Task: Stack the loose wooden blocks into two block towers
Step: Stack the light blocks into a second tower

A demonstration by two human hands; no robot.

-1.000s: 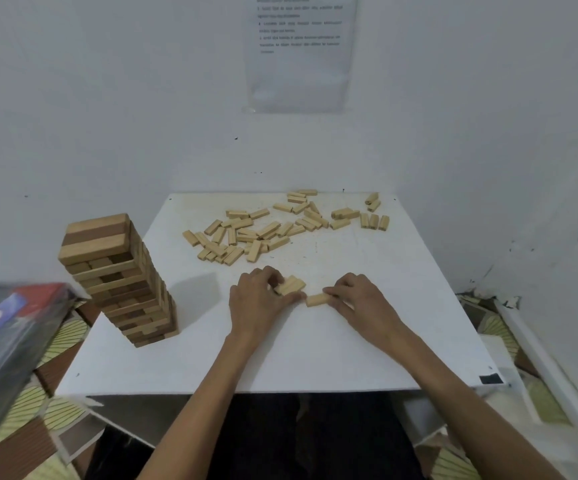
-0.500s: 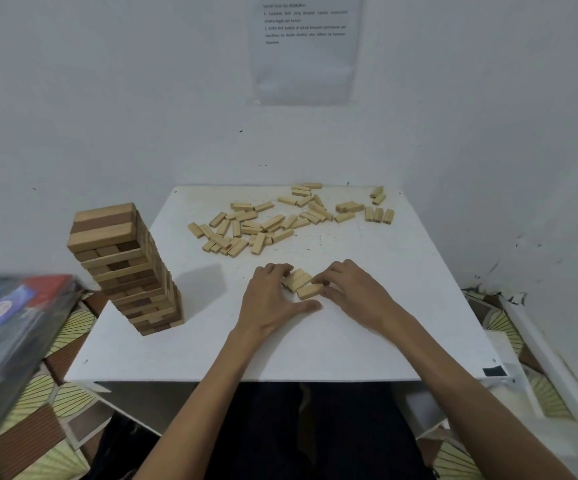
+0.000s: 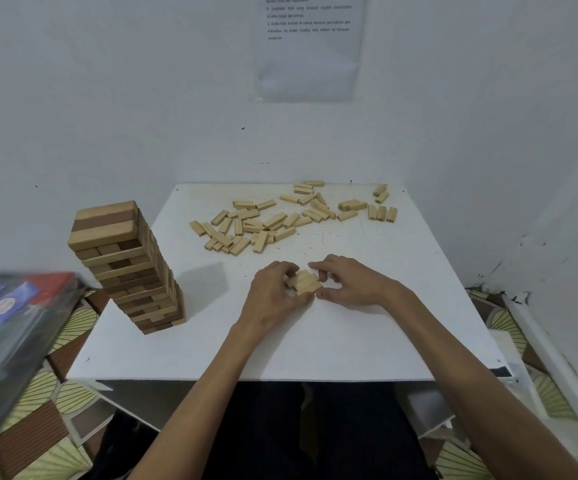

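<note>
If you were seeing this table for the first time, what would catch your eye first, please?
The tall block tower at the left edge of the white table stands out first. Near the middle, the left hand and right hand hold a small row of blocks between them, and loose blocks lie scattered along the far side.

tall block tower (image 3: 131,268) at table's left, loose blocks (image 3: 280,220) scattered behind

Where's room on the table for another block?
Bare: the white table's front strip before the left hand and right hand, and its right side. Crowded: the far part, scattered pale wooden blocks; a tall two-tone wooden tower fills the left.
</note>
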